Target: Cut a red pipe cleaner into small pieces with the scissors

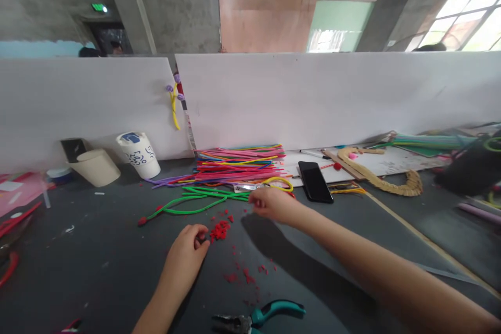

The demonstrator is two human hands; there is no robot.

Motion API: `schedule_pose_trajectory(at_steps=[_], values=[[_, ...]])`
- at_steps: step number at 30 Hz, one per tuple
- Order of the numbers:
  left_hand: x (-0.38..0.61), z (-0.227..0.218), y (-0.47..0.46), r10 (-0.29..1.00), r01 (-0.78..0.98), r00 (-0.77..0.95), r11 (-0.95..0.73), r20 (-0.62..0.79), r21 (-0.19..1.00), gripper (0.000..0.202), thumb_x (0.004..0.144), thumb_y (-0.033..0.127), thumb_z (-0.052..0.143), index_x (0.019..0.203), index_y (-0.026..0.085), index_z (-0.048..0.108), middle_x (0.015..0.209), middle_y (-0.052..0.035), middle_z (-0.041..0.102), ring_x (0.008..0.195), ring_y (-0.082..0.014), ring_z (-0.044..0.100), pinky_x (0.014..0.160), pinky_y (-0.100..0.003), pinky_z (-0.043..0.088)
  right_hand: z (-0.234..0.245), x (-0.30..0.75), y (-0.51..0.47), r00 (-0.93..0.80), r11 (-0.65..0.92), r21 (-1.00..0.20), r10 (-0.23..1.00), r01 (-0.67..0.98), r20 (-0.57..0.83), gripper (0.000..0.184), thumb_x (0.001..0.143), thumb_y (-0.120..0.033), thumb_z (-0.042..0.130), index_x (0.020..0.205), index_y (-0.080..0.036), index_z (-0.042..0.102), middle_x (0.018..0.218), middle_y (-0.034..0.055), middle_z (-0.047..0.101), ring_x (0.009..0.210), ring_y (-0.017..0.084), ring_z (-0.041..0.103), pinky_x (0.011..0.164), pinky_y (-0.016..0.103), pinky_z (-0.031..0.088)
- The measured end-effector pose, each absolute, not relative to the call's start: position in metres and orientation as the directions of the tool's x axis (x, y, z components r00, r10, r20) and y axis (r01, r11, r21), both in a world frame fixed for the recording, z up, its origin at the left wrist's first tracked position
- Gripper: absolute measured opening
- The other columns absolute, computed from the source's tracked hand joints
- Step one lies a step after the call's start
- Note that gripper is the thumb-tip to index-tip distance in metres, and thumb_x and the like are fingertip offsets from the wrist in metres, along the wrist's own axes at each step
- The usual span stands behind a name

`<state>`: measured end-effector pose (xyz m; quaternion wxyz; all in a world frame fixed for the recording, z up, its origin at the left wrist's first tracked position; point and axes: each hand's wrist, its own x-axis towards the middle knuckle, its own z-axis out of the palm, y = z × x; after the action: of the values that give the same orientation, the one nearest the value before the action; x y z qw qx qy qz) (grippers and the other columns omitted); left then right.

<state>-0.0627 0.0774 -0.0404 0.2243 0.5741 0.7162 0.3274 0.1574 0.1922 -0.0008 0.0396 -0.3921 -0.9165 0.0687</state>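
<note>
My left hand (188,250) rests on the dark table with its fingers loosely curled and a gap before the thumb. It is beside a small pile of red fuzzy clippings (219,230), and nothing shows in its grasp. Further right, my right hand (270,204) hovers over the table, fingertips bent together; whatever they may hold is hidden. Just behind it lie scissors with yellow handles (282,183), partly covered by the hand. Green pipe-cleaner stems (195,211) extend leftward from there, one ending in a red bud (142,221).
A bundle of coloured pipe cleaners (240,164) lies against the white partition (313,99). Teal-handled pliers (258,317) sit at the front edge. A black phone (315,181) is at right; a paper cup (140,155) and a beige cup (98,168) stand at left.
</note>
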Motion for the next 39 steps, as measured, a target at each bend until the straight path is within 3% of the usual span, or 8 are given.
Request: schedule_pose_trajectory(at_steps=[3,8,14,18,22,28,31,39], values=[[-0.062,-0.031,0.072,0.982,0.733,-0.184,0.115,0.033,0.671,0.012,0.065,0.015,0.054,0.071,0.020,0.062,0.072,-0.0010,0.058,0.060,-0.0153,0.053,0.060,-0.027,0.041,-0.014,0.129,0.177,-0.766,0.759,-0.183,0.642,0.625,0.046,0.022,0.078,-0.023,0.059,0.100,-0.020,0.058,0.093,0.0007,0.062,0.084,0.012,0.057,0.072,0.020,0.043],[-0.059,-0.025,0.072,0.993,0.793,-0.110,0.069,0.032,0.605,0.023,0.070,0.013,0.049,0.087,0.020,0.063,0.086,-0.0038,0.058,0.064,-0.0148,0.055,0.067,-0.028,0.041,-0.038,0.103,0.173,-0.787,0.788,-0.163,0.610,0.593,0.087,0.023,0.087,-0.029,0.049,0.104,-0.015,0.055,0.107,0.0067,0.056,0.092,0.018,0.055,0.078,0.037,0.046],[-0.050,-0.038,0.098,0.999,0.814,-0.006,-0.021,0.044,0.581,0.031,0.070,0.014,0.055,0.099,0.022,0.063,0.093,-0.0058,0.058,0.088,-0.0202,0.057,0.080,-0.029,0.040,-0.050,0.107,0.184,-0.774,0.779,-0.174,0.623,0.602,0.111,0.026,0.087,-0.030,0.050,0.108,-0.015,0.054,0.109,0.0076,0.055,0.091,0.018,0.056,0.077,0.037,0.048],[-0.048,-0.045,0.111,0.999,0.820,-0.002,-0.026,0.050,0.572,0.023,0.073,0.010,0.050,0.086,0.021,0.066,0.086,-0.0055,0.058,0.084,-0.0194,0.057,0.078,-0.029,0.041,-0.045,0.117,0.186,-0.734,0.751,-0.220,0.658,0.622,0.169,0.018,0.087,-0.023,0.048,0.100,-0.014,0.056,0.102,0.0075,0.056,0.092,0.018,0.054,0.078,0.035,0.045],[-0.051,-0.046,0.115,0.998,0.818,-0.026,-0.011,0.056,0.576,0.019,0.073,0.007,0.048,0.075,0.018,0.064,0.079,-0.0044,0.057,0.077,-0.0177,0.056,0.072,-0.028,0.041,-0.042,0.113,0.177,-0.781,0.788,-0.302,0.599,0.536,0.179,0.011,0.081,-0.015,0.051,0.088,-0.016,0.060,0.086,0.0051,0.057,0.083,0.014,0.053,0.072,0.023,0.040],[-0.053,-0.049,0.112,0.998,0.813,-0.028,-0.010,0.057,0.583,0.022,0.067,0.005,0.052,0.084,0.016,0.061,0.083,-0.0049,0.057,0.077,-0.0174,0.055,0.070,-0.027,0.041,-0.057,0.094,0.167,-0.786,0.764,-0.431,0.592,0.480,0.175,0.010,0.079,-0.014,0.051,0.083,-0.013,0.060,0.081,0.0060,0.055,0.079,0.016,0.051,0.071,0.026,0.037],[-0.052,-0.051,0.110,0.999,0.809,-0.014,-0.013,0.041,0.588,0.019,0.066,0.005,0.053,0.078,0.017,0.062,0.078,-0.0034,0.055,0.074,-0.0167,0.054,0.068,-0.026,0.040,-0.059,0.095,0.171,-0.759,0.702,-0.527,0.633,0.479,0.153,0.011,0.075,-0.009,0.051,0.074,-0.014,0.060,0.075,0.0040,0.055,0.073,0.014,0.051,0.068,0.025,0.037],[-0.039,-0.052,0.122,0.999,0.744,0.026,-0.032,0.019,0.668,0.020,0.064,0.003,0.052,0.072,0.018,0.062,0.071,-0.0015,0.056,0.068,-0.0152,0.051,0.062,-0.025,0.037,-0.041,0.118,0.188,-0.656,0.418,-0.797,0.754,0.436,0.037,0.017,0.065,-0.003,0.051,0.072,-0.017,0.057,0.065,-0.0033,0.054,0.062,0.010,0.049,0.057,0.022,0.035]])
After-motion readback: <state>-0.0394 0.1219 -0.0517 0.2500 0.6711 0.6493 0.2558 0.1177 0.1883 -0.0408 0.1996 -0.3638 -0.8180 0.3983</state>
